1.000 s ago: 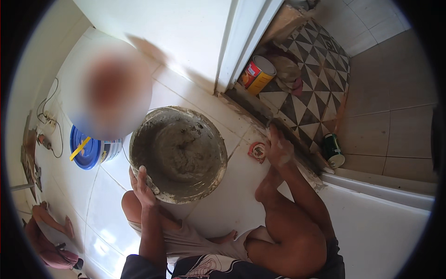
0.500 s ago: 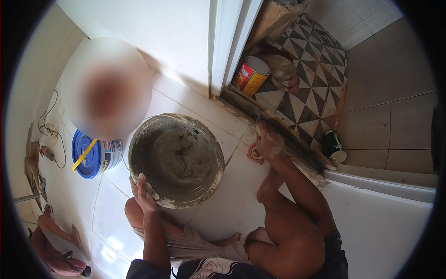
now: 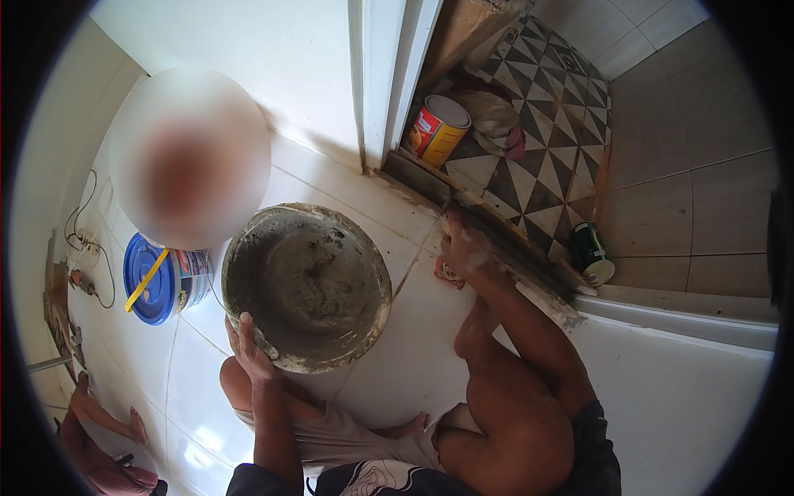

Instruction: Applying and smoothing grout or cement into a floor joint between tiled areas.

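Tilted toward me is a round bucket point(image 3: 376, 326), its inside coated with wet grey mortar point(image 3: 310, 277). My left hand point(image 3: 253, 354) grips its near-left rim, thumb over the edge and fingers outside. At the doorway my right hand point(image 3: 469, 252) is closed, with its fingertips at the dark, mortar-smeared threshold strip point(image 3: 529, 269). A thin thing seems to stick out past those fingers, too small to name. Under that hand, a small red and white packet-like thing point(image 3: 447, 274) lies on the white floor tiles, partly covered.
Left of the bucket stands a blue-lidded pail point(image 3: 150, 285) with a yellow handle. A red and yellow can point(image 3: 440, 132), cloths point(image 3: 492, 120) and a green can point(image 3: 592, 255) lie beyond the threshold. A power tool point(image 3: 82, 282) with cord and another person's leg point(image 3: 112, 420) are far left.
The whole view has shifted slightly. My left hand stays on the bucket's rim, and my right hand remains at the threshold with little visible movement.
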A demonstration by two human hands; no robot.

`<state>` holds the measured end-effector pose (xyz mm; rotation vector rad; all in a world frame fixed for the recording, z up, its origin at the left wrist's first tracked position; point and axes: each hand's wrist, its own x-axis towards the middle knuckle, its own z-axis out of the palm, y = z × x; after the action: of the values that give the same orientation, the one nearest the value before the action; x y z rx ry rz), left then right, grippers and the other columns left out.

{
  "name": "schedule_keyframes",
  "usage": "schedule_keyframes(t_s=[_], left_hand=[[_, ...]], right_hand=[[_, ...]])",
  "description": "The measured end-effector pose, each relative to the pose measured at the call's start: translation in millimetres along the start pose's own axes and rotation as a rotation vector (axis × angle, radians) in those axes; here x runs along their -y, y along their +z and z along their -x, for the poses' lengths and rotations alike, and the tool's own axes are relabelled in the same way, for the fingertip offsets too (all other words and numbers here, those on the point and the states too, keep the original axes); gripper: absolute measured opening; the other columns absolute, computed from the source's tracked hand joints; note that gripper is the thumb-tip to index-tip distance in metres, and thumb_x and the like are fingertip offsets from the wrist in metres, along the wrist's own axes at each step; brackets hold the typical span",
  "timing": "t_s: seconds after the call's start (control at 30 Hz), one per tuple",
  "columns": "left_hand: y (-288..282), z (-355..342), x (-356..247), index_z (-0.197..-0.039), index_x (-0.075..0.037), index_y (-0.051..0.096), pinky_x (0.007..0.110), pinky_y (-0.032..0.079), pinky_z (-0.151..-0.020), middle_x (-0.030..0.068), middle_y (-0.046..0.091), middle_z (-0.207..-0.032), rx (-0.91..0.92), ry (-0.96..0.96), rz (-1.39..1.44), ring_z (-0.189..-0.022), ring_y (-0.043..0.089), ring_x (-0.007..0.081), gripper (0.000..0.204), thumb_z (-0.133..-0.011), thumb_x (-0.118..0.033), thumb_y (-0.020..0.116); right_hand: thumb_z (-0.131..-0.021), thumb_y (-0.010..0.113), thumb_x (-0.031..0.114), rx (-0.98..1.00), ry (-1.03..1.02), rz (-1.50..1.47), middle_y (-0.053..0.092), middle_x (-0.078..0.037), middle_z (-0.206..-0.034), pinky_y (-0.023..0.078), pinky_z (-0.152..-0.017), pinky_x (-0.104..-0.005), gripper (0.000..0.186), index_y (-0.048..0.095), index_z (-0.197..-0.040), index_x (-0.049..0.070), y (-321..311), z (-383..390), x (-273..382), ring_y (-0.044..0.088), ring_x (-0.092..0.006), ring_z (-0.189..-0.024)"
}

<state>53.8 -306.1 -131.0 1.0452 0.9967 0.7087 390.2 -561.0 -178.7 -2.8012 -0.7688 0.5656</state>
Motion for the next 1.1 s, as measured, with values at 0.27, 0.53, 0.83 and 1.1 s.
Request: schedule_keyframes(t_s=[0.27, 0.53, 0.83, 1.1], left_hand=[[-4, -2, 5, -0.146, -0.001, 0.047, 0.036, 0.044, -0.106, 0.0119, 0.061, -0.134, -0.022, -0.009, 0.009, -0.12, 0.059, 0.0222, 0.053, -0.102, -0.028, 0.058], [-4, -3, 3, -0.146, -0.001, 0.048, 0.036, 0.044, -0.106, 0.0118, 0.061, -0.134, -0.01, 0.002, -0.031, -0.12, 0.058, 0.0218, 0.054, -0.101, -0.029, 0.059], [6, 2, -5, -0.149, 0.0, 0.043, 0.037, 0.045, -0.106, 0.0136, 0.059, -0.137, 0.013, -0.025, 0.093, -0.121, 0.059, 0.0241, 0.058, -0.1, -0.025, 0.061], [26, 12, -25, -0.151, 0.002, 0.041, 0.035, 0.044, -0.108, 0.0131, 0.058, -0.138, 0.02, 0.1, 0.017, -0.123, 0.057, 0.0229, 0.059, -0.098, -0.013, 0.063]], right_hand=[[-0.095, 0.062, 0.026, 0.036, 0.015, 0.05, 0.068, -0.025, -0.12, 0.055, -0.093, -0.0525, 0.056, 0.044, -0.145, 0.009, -6, 2, -3, 0.069, -0.0449, -0.102], [-0.093, 0.065, 0.025, -0.024, -0.021, 0.077, 0.063, -0.025, -0.13, 0.056, -0.092, -0.0517, 0.062, 0.043, -0.148, 0.008, -6, 14, -28, 0.069, -0.0448, -0.102], [-0.091, 0.065, 0.026, -0.031, 0.045, 0.139, 0.064, -0.025, -0.127, 0.056, -0.089, -0.053, 0.065, 0.041, -0.151, 0.013, -19, 48, -51, 0.069, -0.0464, -0.1], [-0.093, 0.066, 0.031, -0.476, -0.409, -0.036, 0.069, -0.022, -0.118, 0.059, -0.079, -0.0497, 0.057, 0.05, -0.144, 0.009, -84, 94, -15, 0.072, -0.0437, -0.09]])
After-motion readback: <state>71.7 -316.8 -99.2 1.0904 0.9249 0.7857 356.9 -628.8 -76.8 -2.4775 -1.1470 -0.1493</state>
